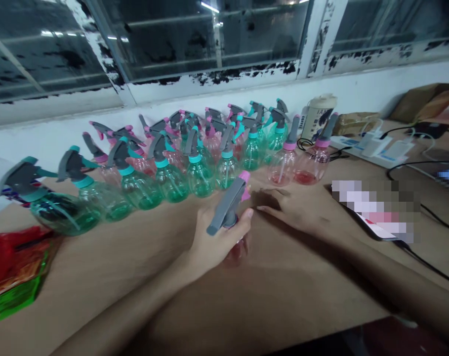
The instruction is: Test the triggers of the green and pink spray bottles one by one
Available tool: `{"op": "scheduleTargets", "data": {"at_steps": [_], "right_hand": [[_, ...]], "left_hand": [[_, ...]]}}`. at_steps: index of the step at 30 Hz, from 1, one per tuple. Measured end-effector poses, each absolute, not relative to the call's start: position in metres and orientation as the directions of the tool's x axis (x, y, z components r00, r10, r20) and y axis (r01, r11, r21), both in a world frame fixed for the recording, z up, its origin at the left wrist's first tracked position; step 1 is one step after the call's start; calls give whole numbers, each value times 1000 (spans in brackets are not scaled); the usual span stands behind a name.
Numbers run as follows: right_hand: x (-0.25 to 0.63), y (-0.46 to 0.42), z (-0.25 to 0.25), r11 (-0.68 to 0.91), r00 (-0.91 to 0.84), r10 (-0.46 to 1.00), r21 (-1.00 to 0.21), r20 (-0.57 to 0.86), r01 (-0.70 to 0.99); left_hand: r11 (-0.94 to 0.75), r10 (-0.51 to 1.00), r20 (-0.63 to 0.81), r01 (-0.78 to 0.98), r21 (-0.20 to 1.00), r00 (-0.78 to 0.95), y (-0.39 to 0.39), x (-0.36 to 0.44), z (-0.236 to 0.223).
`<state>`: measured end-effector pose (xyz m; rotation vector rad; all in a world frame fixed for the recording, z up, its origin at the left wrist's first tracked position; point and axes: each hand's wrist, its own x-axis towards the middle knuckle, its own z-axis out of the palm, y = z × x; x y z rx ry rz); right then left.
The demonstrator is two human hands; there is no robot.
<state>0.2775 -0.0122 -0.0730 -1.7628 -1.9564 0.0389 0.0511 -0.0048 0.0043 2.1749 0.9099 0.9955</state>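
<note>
Two arms [150,291] outstretched | left hand [219,232] gripping pink-tipped spray bottle [229,201] | right hand [302,210] released (fingers [283,197] pointing toward it)

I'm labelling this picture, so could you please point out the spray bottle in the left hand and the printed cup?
Held spray bottle [227,203]: head view, on its grey spray head.
Printed cup [316,119]: head view, on its side.

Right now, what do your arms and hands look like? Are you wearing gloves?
No gloves: the left hand and right hand are bare. The left forearm and right forearm show no sleeves, and no watch shows.
</note>
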Motion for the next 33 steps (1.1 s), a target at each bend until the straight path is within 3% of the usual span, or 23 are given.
{"op": "scheduleTargets", "data": {"at_steps": [5,8,12,20,27,33], "right_hand": [[298,-12,-47,-18,198,914,-450,355,893],[317,-11,-39,-26,307,837,-528,452,849],[335,-9,-29,-111,414,750,-519,515,847],[351,8,-20,-289,505,745,-471,436,833],[349,32,-14,-274,484,799,-500,357,821],[340,47,-10,-348,503,797,-427,335,835]], "left_hand": [[-670,739,549,336,662,391,18,77,-9],[-693,719,592,321,645,364,38,100,-16],[-729,685,653,304,613,323,65,137,-17],[-767,639,705,330,550,308,108,189,-16],[-775,626,709,359,520,323,135,205,-16],[-771,631,699,368,519,336,149,211,-14]]}}
